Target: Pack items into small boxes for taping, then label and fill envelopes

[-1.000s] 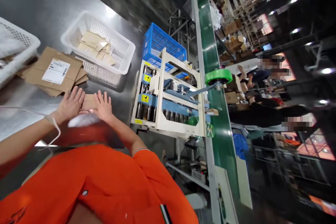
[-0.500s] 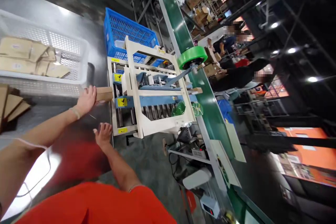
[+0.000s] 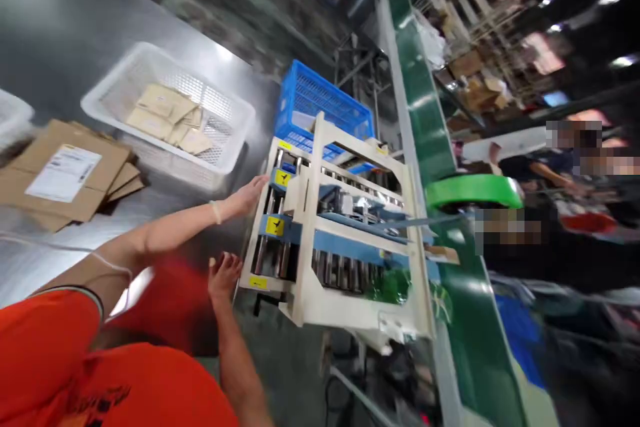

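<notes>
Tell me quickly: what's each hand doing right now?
Left hand: at the end of the roller machine; grip cannot be told.
Right hand: open, loosely curled, nothing visible in it.

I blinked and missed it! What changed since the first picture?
The left hand took the small box over to the machine and now reaches its edge; I can't see the box anymore. The right hand let go of the box and moved towards the machine too. The white basket, cardboard pile and blue crate stayed put.
</notes>
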A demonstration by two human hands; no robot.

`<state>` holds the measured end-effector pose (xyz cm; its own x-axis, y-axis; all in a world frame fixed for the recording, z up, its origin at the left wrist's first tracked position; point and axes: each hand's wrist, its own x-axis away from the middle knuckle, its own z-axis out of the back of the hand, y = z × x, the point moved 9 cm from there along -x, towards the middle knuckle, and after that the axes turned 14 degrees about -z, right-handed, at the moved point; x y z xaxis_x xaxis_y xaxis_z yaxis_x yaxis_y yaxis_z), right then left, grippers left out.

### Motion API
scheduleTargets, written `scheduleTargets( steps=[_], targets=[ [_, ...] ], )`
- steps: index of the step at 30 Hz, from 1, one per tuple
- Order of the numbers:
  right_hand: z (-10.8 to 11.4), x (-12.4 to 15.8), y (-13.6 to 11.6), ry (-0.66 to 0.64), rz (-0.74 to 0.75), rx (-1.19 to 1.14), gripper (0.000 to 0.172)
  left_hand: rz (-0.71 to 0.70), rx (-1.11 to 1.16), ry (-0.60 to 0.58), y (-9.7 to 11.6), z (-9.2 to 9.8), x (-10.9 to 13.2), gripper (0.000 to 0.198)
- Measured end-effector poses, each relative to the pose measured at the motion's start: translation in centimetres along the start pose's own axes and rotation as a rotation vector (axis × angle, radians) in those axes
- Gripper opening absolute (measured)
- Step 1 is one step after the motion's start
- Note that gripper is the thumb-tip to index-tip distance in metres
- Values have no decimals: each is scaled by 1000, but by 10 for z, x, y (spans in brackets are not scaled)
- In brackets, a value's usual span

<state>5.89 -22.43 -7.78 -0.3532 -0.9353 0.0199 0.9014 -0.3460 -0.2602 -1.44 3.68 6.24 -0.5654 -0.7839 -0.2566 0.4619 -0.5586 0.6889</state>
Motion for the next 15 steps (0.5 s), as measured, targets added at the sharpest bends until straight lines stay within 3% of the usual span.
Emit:
scheduleTargets(
  steps=[2, 4, 5, 6, 8, 9, 11, 13, 15],
  targets=[
    [9, -9, -3, -19, -66, -13, 20, 97, -42, 76, -27, 66, 67, 64],
    [16, -18, -26, -80, -102, -36, 22, 249, -109, 168, -55, 137, 150, 56],
    [18, -22, -48, -128, -86, -58, 24, 369, -160, 225, -71, 171, 195, 54],
    [18, -24, -79, -187, -35, -88, 26, 592, -242, 303, -90, 204, 247, 49],
    [13, -24, -160, -317, 138, -138, 28, 868, -323, 425, -113, 249, 332, 57],
    [9, -21, -205, -373, 239, -144, 29, 966, -341, 464, -121, 262, 364, 64],
    [-2, -16, -284, -414, 330, -118, 28, 1091, -339, 486, -132, 271, 408, 74],
    [-13, -10, -347, -418, 363, -82, 25, 1126, -332, 470, -135, 267, 427, 71],
    [-18, -1, -389, -385, 403, -49, 24, 1080, -331, 434, -131, 258, 430, 61]
  ],
)
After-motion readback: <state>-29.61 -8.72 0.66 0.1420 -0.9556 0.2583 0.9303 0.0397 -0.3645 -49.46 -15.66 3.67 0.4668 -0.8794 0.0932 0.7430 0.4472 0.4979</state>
